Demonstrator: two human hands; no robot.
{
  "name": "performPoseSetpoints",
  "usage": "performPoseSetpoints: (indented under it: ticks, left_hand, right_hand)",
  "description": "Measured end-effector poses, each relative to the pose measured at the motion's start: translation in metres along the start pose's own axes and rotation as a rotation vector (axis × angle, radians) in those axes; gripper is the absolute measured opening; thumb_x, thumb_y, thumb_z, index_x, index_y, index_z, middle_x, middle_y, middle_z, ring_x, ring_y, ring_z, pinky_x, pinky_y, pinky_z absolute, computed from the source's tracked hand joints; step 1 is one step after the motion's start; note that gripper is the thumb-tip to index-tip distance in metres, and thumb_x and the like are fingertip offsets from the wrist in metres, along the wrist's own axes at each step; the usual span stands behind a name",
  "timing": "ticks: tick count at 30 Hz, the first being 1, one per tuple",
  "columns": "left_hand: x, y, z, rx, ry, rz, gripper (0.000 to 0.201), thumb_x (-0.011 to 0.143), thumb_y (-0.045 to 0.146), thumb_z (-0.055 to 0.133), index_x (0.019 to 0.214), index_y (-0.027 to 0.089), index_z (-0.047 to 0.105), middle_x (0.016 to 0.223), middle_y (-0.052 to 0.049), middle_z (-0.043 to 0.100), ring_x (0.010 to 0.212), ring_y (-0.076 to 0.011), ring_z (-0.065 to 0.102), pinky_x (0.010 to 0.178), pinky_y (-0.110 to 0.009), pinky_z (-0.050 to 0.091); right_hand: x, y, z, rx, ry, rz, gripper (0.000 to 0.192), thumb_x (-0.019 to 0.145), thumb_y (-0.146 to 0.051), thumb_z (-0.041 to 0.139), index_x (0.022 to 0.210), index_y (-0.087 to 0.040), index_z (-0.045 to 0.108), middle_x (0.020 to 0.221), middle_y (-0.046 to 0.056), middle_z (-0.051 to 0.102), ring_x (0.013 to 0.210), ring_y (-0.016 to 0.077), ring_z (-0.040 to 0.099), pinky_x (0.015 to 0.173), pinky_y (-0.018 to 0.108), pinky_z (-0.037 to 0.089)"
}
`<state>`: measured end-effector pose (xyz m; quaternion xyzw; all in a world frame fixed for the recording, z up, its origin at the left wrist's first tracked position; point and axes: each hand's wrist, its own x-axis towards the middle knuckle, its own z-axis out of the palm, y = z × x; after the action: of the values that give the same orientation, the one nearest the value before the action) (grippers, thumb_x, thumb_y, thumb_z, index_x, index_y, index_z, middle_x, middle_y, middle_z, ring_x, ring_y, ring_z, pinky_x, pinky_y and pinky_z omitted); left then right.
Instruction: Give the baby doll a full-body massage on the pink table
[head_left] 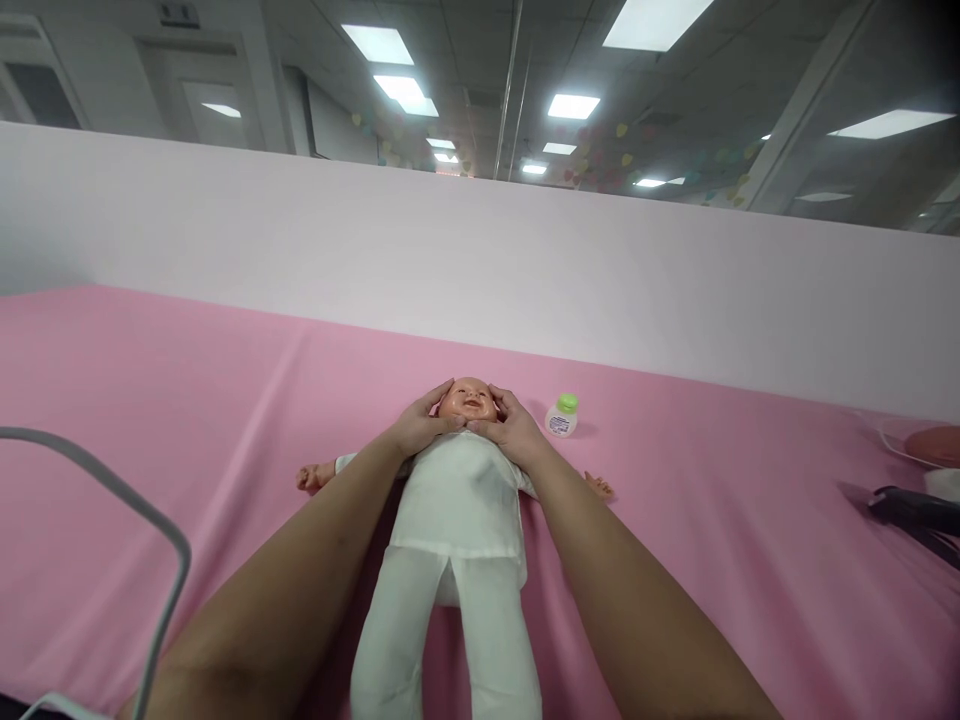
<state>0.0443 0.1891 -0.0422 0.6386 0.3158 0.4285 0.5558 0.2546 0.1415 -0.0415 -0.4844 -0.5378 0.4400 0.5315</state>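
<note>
A baby doll (465,490) in a white top and white trousers lies on its back on the pink sheet (697,500), arms spread to the sides. My left hand (424,422) cups one side of its head, with the thumb near the chin. On the other side, my right hand (516,428) cups the head in the same way, its thumb also by the chin. The doll's face shows between my two hands. Just right of my right hand stands a small white bottle (561,416) with a green cap.
Behind the sheet rises a low white wall (450,250) with glass above it. A grey cable (150,510) curves in at the lower left. At the right edge lie a black object (911,510) and a clear container (900,448) beside something reddish.
</note>
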Motion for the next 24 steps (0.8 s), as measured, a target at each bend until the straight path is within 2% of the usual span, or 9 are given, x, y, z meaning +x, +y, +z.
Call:
performPoseSetpoints:
  ticks: [6,9,11,14,18,21,24]
  left_hand:
    - [-0.001,-0.001,-0.004,-0.092,-0.034,-0.045,0.099,0.067,0.047,0.094,0.155,0.028,0.051,0.154,-0.013,0.057,0.140,-0.0392,0.053,0.117,-0.055,0.041]
    - [0.001,-0.004,-0.006,-0.155,-0.055,-0.094,0.096,0.075,0.047,0.088,0.159,0.030,0.044,0.159,-0.011,0.052,0.141,-0.0357,0.052,0.117,-0.052,0.042]
    - [0.003,-0.006,-0.006,-0.195,-0.061,-0.133,0.091,0.081,0.048,0.083,0.160,0.031,0.041,0.157,-0.010,0.054,0.139,-0.0340,0.056,0.115,-0.050,0.044]
    - [0.005,-0.005,-0.003,-0.193,-0.023,-0.174,0.081,0.087,0.053,0.074,0.159,0.031,0.044,0.152,-0.009,0.060,0.133,-0.0329,0.061,0.110,-0.047,0.048]
    - [0.004,0.002,0.002,-0.153,0.021,-0.162,0.069,0.091,0.057,0.066,0.153,0.029,0.051,0.147,-0.009,0.064,0.129,-0.0321,0.063,0.106,-0.045,0.050]
    - [0.003,0.004,0.005,-0.125,0.058,-0.141,0.068,0.091,0.060,0.065,0.149,0.029,0.053,0.144,-0.011,0.065,0.125,-0.0323,0.064,0.103,-0.045,0.051]
    - [0.006,0.004,0.007,-0.107,0.103,-0.126,0.070,0.091,0.059,0.064,0.152,0.029,0.048,0.142,-0.012,0.064,0.121,-0.0322,0.065,0.101,-0.047,0.053]
  right_hand:
    - [-0.001,0.001,-0.014,0.084,-0.130,-0.012,0.084,0.073,-0.034,0.090,0.148,-0.032,0.052,0.154,0.005,0.056,0.139,0.0264,0.055,0.118,0.044,0.045]
    - [0.001,0.006,-0.021,0.149,-0.192,-0.006,0.085,0.077,-0.036,0.089,0.152,-0.033,0.049,0.158,0.003,0.051,0.144,0.0249,0.050,0.121,0.043,0.041]
    - [0.003,0.010,-0.025,0.196,-0.222,0.007,0.085,0.078,-0.037,0.088,0.153,-0.034,0.048,0.159,0.002,0.051,0.144,0.0246,0.050,0.122,0.043,0.041]
    - [0.005,0.014,-0.028,0.246,-0.241,0.029,0.083,0.078,-0.036,0.089,0.151,-0.035,0.050,0.157,0.002,0.054,0.143,0.0245,0.052,0.121,0.044,0.041]
    - [0.006,0.015,-0.030,0.292,-0.235,0.049,0.079,0.076,-0.036,0.090,0.147,-0.034,0.055,0.157,0.003,0.053,0.141,0.0250,0.054,0.122,0.045,0.041]
    - [0.004,0.011,-0.031,0.297,-0.245,0.058,0.076,0.075,-0.036,0.091,0.144,-0.033,0.059,0.157,0.004,0.053,0.140,0.0264,0.055,0.120,0.046,0.043]
    - [0.001,0.004,-0.033,0.269,-0.254,0.057,0.071,0.076,-0.037,0.090,0.141,-0.033,0.062,0.158,0.005,0.052,0.141,0.0279,0.055,0.120,0.046,0.043]
